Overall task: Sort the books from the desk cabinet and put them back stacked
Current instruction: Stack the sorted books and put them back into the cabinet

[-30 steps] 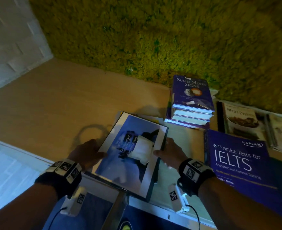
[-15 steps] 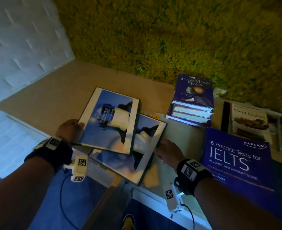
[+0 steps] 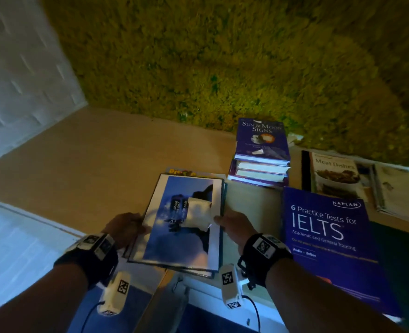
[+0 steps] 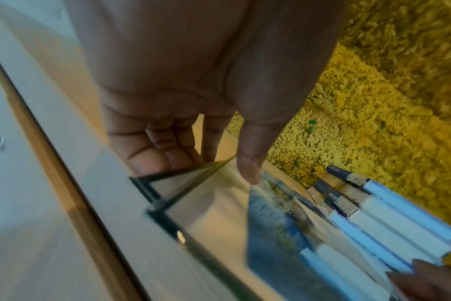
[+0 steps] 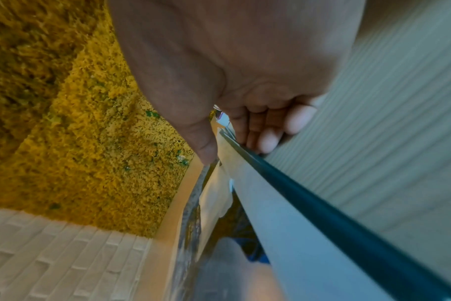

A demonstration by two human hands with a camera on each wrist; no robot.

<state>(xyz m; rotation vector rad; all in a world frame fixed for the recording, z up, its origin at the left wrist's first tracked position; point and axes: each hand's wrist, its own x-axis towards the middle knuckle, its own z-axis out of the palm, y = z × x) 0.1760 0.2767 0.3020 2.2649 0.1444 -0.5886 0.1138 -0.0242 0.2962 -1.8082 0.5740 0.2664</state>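
Note:
A thin blue-cover book (image 3: pixel 182 224) with a white border lies on top of a matching copy near the desk's front edge. My left hand (image 3: pixel 126 227) pinches its left edge, thumb (image 4: pixel 247 163) on the cover (image 4: pixel 219 213) and fingers (image 4: pixel 157 150) beneath. At the right edge my right hand (image 3: pixel 234 224) holds the books too, thumb (image 5: pixel 206 150) above and fingers (image 5: pixel 260 138) under the dark spine (image 5: pixel 322 224). A stack topped by "Sun & Moon Signs" (image 3: pixel 261 145) stands behind, also in the left wrist view (image 4: pixel 386 213).
A large IELTS book (image 3: pixel 326 236) lies flat to the right, with "Meat Dishes" (image 3: pixel 335 174) and a spiral-bound book (image 3: pixel 400 188) beyond. A yellow magazine (image 3: pixel 182 173) peeks from under the held books. The wooden desk (image 3: pixel 102 164) meets a moss wall (image 3: pixel 222 68) and a white brick wall (image 3: pixel 18 80).
Half a second ago my left hand held the top blue book off to the left of the other copy. It has come back right and now lies squared over that copy.

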